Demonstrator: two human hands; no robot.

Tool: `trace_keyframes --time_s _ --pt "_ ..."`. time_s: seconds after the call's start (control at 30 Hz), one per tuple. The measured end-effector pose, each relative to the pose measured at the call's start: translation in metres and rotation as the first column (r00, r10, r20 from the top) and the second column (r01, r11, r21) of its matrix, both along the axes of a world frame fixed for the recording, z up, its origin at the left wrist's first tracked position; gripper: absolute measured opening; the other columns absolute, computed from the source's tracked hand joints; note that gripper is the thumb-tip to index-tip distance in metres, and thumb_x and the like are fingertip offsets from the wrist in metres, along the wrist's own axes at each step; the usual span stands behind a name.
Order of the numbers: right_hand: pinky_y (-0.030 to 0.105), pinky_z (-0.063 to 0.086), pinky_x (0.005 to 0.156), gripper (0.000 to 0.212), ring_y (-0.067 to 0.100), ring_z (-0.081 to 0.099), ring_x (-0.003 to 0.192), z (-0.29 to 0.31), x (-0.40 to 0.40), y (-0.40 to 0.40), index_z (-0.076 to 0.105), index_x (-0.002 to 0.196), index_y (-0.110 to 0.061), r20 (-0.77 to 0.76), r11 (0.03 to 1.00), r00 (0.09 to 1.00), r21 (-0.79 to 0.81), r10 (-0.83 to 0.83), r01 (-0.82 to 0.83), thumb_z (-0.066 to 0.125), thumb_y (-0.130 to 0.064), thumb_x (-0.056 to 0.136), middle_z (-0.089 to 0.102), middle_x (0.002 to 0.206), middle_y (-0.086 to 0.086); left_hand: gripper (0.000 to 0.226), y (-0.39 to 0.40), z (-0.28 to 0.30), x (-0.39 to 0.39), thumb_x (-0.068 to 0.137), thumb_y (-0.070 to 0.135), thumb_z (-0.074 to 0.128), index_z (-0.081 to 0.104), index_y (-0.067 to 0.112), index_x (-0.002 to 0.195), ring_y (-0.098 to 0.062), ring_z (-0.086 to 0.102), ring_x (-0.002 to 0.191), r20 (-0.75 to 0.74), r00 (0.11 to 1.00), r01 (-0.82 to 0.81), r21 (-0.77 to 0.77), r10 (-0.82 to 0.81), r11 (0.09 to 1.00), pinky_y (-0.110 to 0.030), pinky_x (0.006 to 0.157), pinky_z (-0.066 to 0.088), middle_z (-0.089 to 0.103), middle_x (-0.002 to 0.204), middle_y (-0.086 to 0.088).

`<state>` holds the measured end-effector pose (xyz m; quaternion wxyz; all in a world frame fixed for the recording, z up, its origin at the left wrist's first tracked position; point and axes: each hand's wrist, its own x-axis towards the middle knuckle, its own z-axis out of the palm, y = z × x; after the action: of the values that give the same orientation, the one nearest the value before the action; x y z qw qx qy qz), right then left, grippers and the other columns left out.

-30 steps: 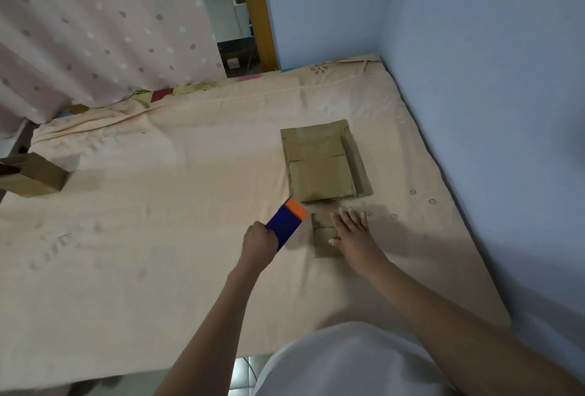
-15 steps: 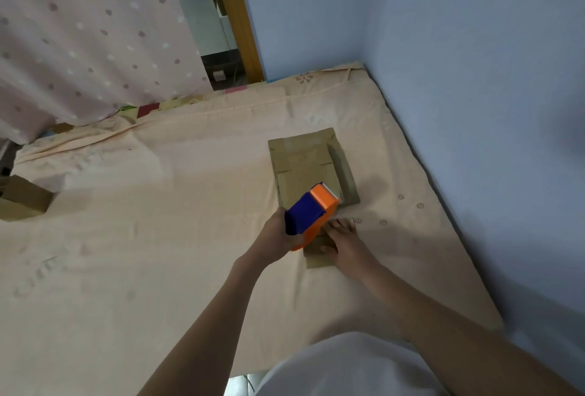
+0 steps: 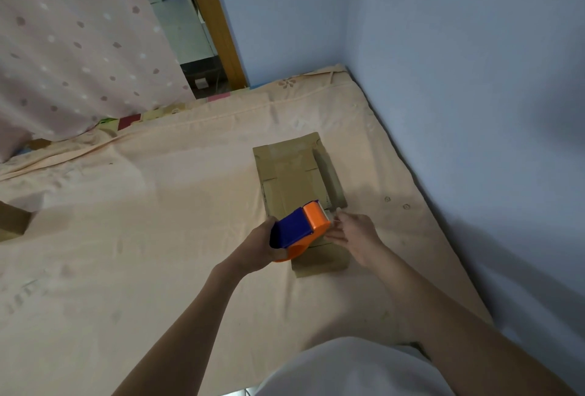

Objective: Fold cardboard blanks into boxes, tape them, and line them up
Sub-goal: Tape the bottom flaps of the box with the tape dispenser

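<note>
My left hand (image 3: 261, 245) grips a blue and orange tape dispenser (image 3: 300, 229) and holds it just above a small folded cardboard box (image 3: 319, 261) on the bed. My right hand (image 3: 356, 235) is at the dispenser's front end, its fingertips pinching the clear tape end there. A stack of flat cardboard blanks (image 3: 294, 174) lies just beyond the dispenser. The dispenser hides part of the small box.
The peach bedsheet (image 3: 142, 237) covers the whole work surface. A finished cardboard box (image 3: 12, 221) sits at the far left edge. Blue walls (image 3: 459, 94) close off the right and far sides. A dotted curtain (image 3: 69, 47) hangs at the back left.
My left hand brought the dispenser right, over the small box. My right hand lifted off the box and went to the dispenser's front end. The camera view shifted slightly.
</note>
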<state>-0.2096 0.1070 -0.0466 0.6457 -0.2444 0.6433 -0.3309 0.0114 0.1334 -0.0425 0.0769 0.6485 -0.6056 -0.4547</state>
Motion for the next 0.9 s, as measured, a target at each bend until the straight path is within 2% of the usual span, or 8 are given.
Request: trace_keyframes --time_s 0.07,0.17,0.3,0.4,0.5,0.67,0.8,0.9 --pt "0.038 0.062 0.076 0.020 0.024 0.076 0.084 0.005 -0.002 -0.001 0.062 0.107 -0.011 0.075 0.995 0.995 0.080 0.061 -0.067 0.055 -0.028 0.102 0.075 0.096 0.014 0.062 -0.001 0.001 -0.002 0.076 0.019 0.085 0.044 0.022 0.123 -0.015 0.058 0.105 0.001 1.000 0.019 0.000 -0.019 1.000 -0.017 0.077 0.052 0.057 0.114 0.008" --pt "0.036 0.062 0.072 0.014 0.025 0.076 0.085 0.007 -0.006 0.001 0.064 0.109 -0.006 0.148 0.995 0.988 0.086 0.045 -0.059 0.060 -0.015 0.099 0.076 0.096 0.016 0.059 -0.001 0.003 -0.004 0.078 0.018 0.084 0.044 0.022 0.121 -0.014 0.057 0.103 0.005 0.999 0.041 -0.016 -0.041 0.999 -0.015 0.076 0.050 0.057 0.113 0.008" --pt "0.034 0.062 0.069 0.007 0.027 0.076 0.079 0.006 -0.006 0.001 0.066 0.100 -0.003 0.023 0.997 0.999 0.064 0.034 -0.036 0.061 0.000 0.096 0.075 0.091 0.017 0.062 0.000 0.007 -0.004 0.077 0.018 0.085 0.044 0.024 0.123 -0.015 0.059 0.107 -0.002 0.999 0.041 -0.048 -0.041 0.998 -0.014 0.074 0.051 0.058 0.114 0.009" --pt "0.033 0.062 0.065 0.010 0.028 0.076 0.076 0.006 -0.008 0.000 0.065 0.089 -0.004 -0.021 0.999 0.999 0.035 0.027 -0.026 0.061 0.004 0.095 0.074 0.085 0.019 0.081 0.004 0.012 -0.002 0.076 0.012 0.084 0.037 0.032 0.139 -0.015 0.058 0.111 -0.065 0.997 0.043 -0.125 -0.051 0.991 -0.018 0.079 0.056 0.057 0.121 0.011" --pt "0.031 0.061 0.058 0.008 0.029 0.075 0.070 0.002 -0.010 -0.002 0.063 0.091 0.000 -0.085 0.999 0.996 0.042 0.034 -0.030 0.061 0.008 0.093 0.072 0.084 0.023 0.076 0.009 0.012 0.005 0.080 0.015 0.081 0.043 0.039 0.141 -0.013 0.054 0.116 -0.073 0.989 0.106 -0.235 -0.126 0.966 -0.018 0.082 0.056 0.054 0.128 0.011" --pt "0.037 0.062 0.061 0.009 0.031 0.074 0.073 -0.007 -0.010 -0.003 0.064 0.095 0.004 -0.140 0.994 0.990 0.108 0.019 -0.004 0.057 0.008 0.094 0.073 0.085 0.023 0.071 0.009 0.008 0.012 0.085 0.020 0.078 0.045 0.042 0.143 -0.004 0.043 0.119 0.059 0.967 0.255 -0.295 -0.249 0.921 0.000 0.079 0.043 0.043 0.130 0.016" --pt "0.045 0.063 0.074 0.007 0.031 0.073 0.082 -0.006 -0.009 0.001 0.065 0.094 -0.003 -0.143 0.990 0.989 0.139 0.046 -0.026 0.059 -0.001 0.096 0.072 0.090 0.021 0.071 0.006 0.006 0.013 0.084 0.018 0.077 0.044 0.042 0.143 -0.002 0.040 0.119 0.084 0.962 0.274 -0.310 -0.261 0.910 0.002 0.078 0.041 0.042 0.130 0.016" --pt "0.042 0.063 0.072 0.008 0.030 0.071 0.088 -0.005 -0.011 0.006 0.062 0.098 -0.010 -0.061 0.987 0.995 0.146 0.082 -0.072 0.059 -0.003 0.097 0.069 0.102 0.016 0.071 0.003 0.003 0.013 0.082 0.012 0.079 0.049 0.035 0.142 -0.006 0.043 0.119 0.054 0.974 0.224 -0.303 -0.218 0.926 0.000 0.076 0.044 0.042 0.127 0.017"
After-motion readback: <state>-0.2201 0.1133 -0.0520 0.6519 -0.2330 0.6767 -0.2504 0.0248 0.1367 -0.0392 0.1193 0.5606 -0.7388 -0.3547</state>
